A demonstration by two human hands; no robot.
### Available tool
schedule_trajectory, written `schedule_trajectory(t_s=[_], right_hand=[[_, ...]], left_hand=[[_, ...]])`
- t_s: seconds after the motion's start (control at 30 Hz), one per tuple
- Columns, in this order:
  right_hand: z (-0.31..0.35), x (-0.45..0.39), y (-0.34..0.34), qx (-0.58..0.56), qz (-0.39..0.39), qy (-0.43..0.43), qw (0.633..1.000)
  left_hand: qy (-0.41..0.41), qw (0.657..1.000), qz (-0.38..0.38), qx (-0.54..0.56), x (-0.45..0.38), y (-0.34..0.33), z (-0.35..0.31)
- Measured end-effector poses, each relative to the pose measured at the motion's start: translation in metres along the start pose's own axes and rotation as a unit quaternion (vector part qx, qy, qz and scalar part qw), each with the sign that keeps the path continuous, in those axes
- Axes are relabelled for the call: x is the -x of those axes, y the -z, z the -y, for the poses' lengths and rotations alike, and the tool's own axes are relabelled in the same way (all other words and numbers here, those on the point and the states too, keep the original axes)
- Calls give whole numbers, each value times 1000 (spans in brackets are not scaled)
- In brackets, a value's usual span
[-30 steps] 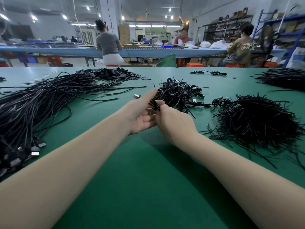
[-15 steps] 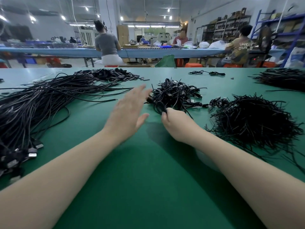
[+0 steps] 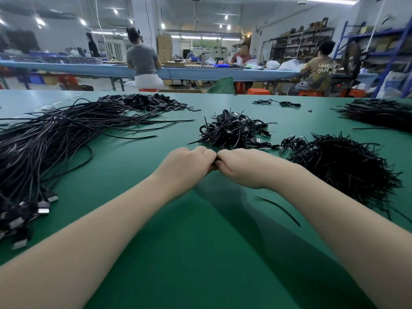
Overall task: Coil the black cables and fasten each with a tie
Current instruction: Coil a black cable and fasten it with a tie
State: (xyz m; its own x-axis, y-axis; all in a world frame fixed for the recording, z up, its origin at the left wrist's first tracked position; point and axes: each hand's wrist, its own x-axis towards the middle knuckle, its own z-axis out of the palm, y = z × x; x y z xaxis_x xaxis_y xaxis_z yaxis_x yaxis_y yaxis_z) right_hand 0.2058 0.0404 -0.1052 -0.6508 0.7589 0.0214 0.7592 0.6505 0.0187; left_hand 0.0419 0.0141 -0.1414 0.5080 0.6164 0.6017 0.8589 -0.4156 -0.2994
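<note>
Green table (image 3: 200, 253) in a busy workshop, pile of coiled cables (image 3: 234, 130) mid-table. Just in front of it, left hand (image 3: 187, 168) and right hand (image 3: 243, 168) meet knuckle to knuckle, fingers curled, pinching something thin and black (image 3: 214, 162) between them, mostly hidden.

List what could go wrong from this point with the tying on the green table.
1. Both hands, left hand and right hand, meet knuckle to knuckle over a small dark piece that is almost hidden; the grip may slip unseen.
2. The pile of coiled cables lies just beyond the knuckles; a finished coil could snag in it.
3. One loose tie lies beside the right forearm and might be swept off the table.
</note>
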Motion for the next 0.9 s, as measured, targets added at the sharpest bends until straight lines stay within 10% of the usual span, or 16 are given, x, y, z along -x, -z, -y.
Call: schedule_trajectory(t_s=[0.2, 0.4, 0.67, 0.77, 0.9], right_hand=[[-13, 12, 35, 89, -149, -21, 985], [-28, 47, 39, -18, 223, -153, 963], [-37, 56, 21, -105, 207, -163, 959], [-30, 54, 17, 8, 141, -102, 985], [-13, 35, 9, -112, -152, -52, 981]], left_hand=[[164, 984, 38, 52, 7, -15, 5], [313, 911, 43, 263, 10, -20, 13], [327, 871, 74, 358, 11, -18, 14], [330, 860, 86, 379, 10, -19, 16], [330, 852, 100, 394, 9, -22, 20]])
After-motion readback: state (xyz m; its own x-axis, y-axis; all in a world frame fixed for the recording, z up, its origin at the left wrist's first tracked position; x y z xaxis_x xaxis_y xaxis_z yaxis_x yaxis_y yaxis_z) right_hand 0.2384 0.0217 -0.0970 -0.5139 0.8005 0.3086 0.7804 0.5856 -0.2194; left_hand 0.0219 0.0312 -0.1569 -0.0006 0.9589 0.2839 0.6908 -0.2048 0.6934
